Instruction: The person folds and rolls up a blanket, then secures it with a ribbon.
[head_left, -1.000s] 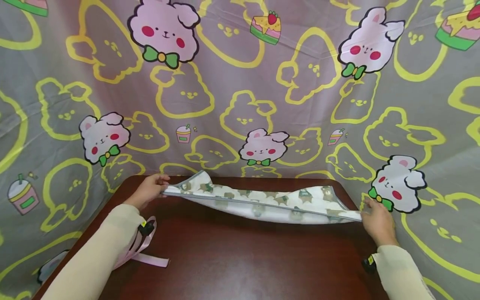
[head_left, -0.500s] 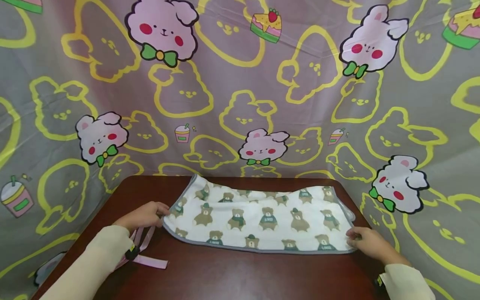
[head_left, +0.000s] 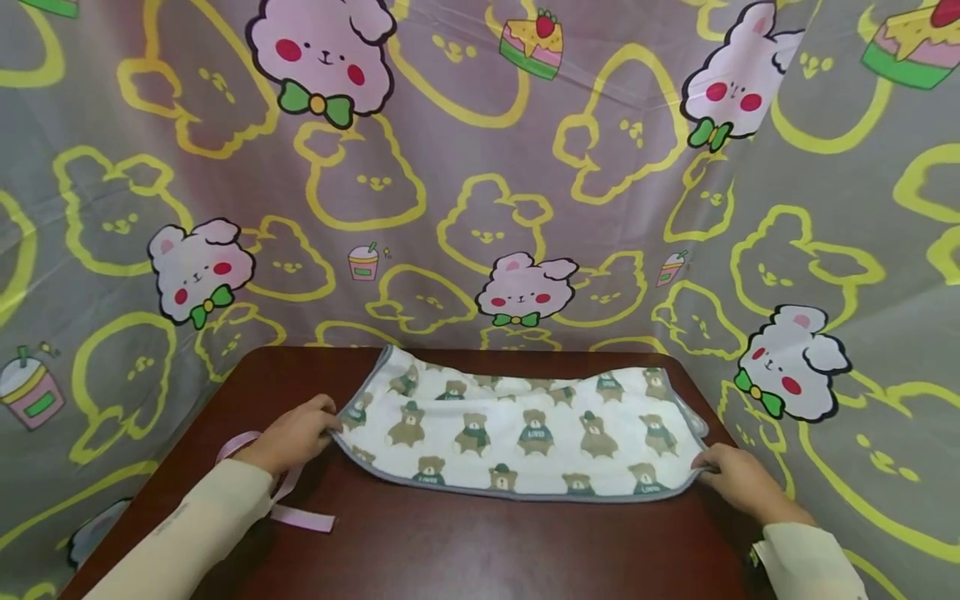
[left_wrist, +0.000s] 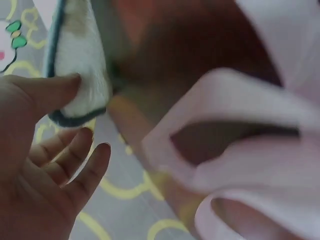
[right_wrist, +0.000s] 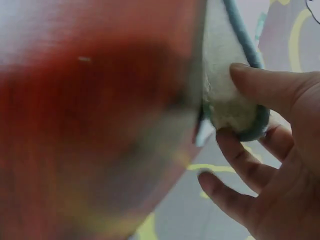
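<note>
A white fleece blanket (head_left: 495,437) with brown bears and a grey trimmed edge lies spread across the table in the head view. At its near left corner my left hand (head_left: 300,431) pinches the edge; the left wrist view has the thumb (left_wrist: 57,92) on the white cloth, the index finger hidden behind it and the other fingers loose below. My right hand (head_left: 742,479) pinches the near right corner. In the right wrist view its thumb (right_wrist: 260,82) presses the fleece from above, with fingers underneath.
The dark red-brown table (head_left: 465,554) carries a looped pink ribbon (head_left: 303,518) by the left forearm, large and blurred in the left wrist view. A grey curtain (head_left: 427,167) with cartoon rabbits surrounds the table at the back and sides.
Both hands have come down toward the near side with the blanket's front edge, so its bear-printed face now lies flat in view. Over the last half second the hands raised the near corners slightly.
</note>
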